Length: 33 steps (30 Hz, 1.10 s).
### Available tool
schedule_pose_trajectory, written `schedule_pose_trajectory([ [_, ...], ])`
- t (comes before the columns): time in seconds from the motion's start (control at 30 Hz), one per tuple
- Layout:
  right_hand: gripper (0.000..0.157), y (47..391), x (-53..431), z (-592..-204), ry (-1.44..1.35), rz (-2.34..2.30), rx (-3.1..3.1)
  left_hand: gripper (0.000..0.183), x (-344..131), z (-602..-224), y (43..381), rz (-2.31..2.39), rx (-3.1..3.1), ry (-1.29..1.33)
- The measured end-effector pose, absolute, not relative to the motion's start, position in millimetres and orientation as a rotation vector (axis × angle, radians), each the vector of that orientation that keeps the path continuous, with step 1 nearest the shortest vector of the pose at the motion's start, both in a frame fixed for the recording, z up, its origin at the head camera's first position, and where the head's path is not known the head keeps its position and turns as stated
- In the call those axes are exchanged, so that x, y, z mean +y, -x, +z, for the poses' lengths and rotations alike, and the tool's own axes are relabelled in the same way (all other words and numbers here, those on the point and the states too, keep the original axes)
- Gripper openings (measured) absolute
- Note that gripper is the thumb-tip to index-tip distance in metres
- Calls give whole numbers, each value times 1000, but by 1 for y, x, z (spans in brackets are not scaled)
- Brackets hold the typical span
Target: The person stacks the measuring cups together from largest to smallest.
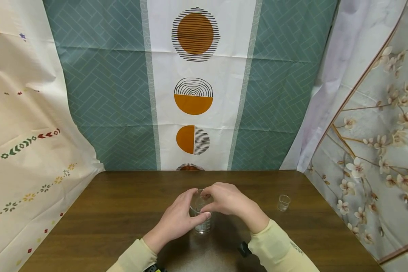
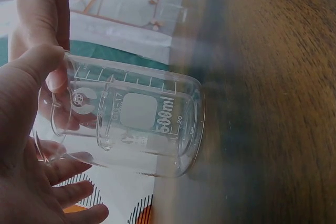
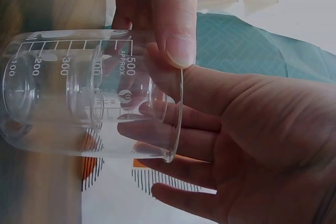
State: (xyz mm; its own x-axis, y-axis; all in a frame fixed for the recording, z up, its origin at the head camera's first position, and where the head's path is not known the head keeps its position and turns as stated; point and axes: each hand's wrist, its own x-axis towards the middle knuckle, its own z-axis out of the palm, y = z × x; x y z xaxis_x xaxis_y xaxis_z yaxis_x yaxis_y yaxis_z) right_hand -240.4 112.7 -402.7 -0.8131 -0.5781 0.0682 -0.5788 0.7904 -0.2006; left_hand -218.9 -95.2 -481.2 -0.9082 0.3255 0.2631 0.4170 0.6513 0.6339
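Large beaker (image 2: 137,113) stands upright on the table (image 1: 129,211), smaller glassware (image 2: 144,141) inside it. Left hand (image 1: 177,214) holds its rim between thumb and fingers. Right hand (image 1: 227,198) reaches into its mouth; whether it pinches anything cannot be told.

White print on the large glass beaker (image 2: 139,111) reads "500ml", with a smaller code ending "-17"; its scale shows 100, 200, 300 and 500, with "APPROX" beside the 500. A faint "20" shows near the base, on which glass is unclear.
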Motion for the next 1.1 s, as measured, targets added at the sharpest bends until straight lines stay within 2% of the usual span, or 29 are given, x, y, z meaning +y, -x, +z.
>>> schedule_pose_trajectory([
  [1.1, 44, 246, 100, -399, -951, 193, -3054, 96, -95, -481, 219, -1116, -2725, 642],
])
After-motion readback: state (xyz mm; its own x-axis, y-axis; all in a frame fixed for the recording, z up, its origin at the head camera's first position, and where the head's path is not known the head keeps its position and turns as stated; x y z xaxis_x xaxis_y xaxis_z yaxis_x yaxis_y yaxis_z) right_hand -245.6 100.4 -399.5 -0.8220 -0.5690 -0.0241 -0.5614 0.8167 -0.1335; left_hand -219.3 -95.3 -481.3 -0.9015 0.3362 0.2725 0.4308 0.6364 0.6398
